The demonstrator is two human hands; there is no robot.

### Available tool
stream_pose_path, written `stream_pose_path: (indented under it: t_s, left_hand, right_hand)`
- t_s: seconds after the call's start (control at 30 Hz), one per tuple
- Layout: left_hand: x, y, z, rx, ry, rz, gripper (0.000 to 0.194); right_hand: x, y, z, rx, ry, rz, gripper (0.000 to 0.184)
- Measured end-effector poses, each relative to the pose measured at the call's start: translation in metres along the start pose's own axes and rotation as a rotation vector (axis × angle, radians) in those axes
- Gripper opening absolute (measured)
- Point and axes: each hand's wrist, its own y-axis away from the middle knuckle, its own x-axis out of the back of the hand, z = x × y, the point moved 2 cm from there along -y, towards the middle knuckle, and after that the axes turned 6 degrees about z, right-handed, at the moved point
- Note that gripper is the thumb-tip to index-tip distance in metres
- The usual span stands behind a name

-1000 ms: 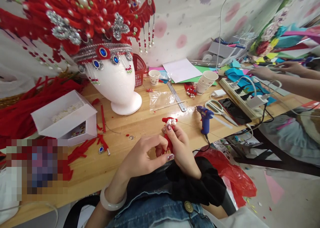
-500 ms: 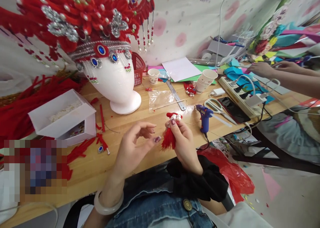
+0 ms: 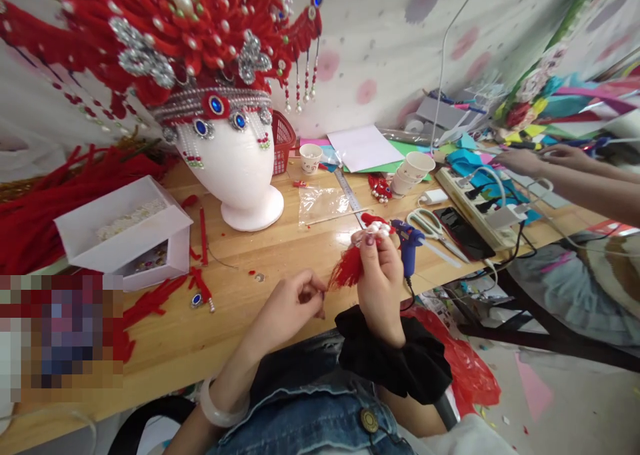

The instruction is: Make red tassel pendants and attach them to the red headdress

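Note:
My right hand (image 3: 383,278) pinches a red tassel (image 3: 349,267) near its top, where white pearl beads (image 3: 379,228) and a red fuzzy piece (image 3: 371,219) show. The tassel's threads slant down to the left. My left hand (image 3: 293,308) is beside the thread ends, its fingers curled and thumb drawn in. Whether a thread is between those fingertips is too small to tell. Just behind my right hand stands a blue hot glue gun (image 3: 409,242). A white foam head (image 3: 237,175) wears a red headdress (image 3: 190,35) with pearls, silver butterflies and blue gems.
White boxes (image 3: 123,225) of beads and red strips (image 3: 155,302) lie at left. Scissors (image 3: 435,232), a phone (image 3: 463,234) and a power strip (image 3: 480,198) are at right. Paper cups (image 3: 311,158) and a ruler (image 3: 347,188) sit behind. Another person's hands (image 3: 525,162) work at far right.
My right hand has moved right and slightly up with the tassel. My left hand has gone from spread fingers to curled ones, shifting right and down toward the thread ends.

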Motion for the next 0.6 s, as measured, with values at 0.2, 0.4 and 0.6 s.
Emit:
stream_pose_path:
  t_s: [0.2, 0.4, 0.6]
  left_hand:
    - [0.017, -0.001, -0.011, 0.029, 0.037, -0.013, 0.02]
    - [0.072, 0.001, -0.002, -0.024, 0.08, 0.454, 0.033]
    - [0.068, 0.012, 0.044, -0.523, -0.013, 0.53, 0.019]
  right_hand:
    - [0.006, -0.033, -0.015, 0.025, -0.125, 0.008, 0.028]
    - [-0.002, -0.046, -0.033, 0.007, -0.227, -0.027, 0.022]
    - [-0.012, -0.046, -0.042, 0.025, -0.174, -0.151, 0.019]
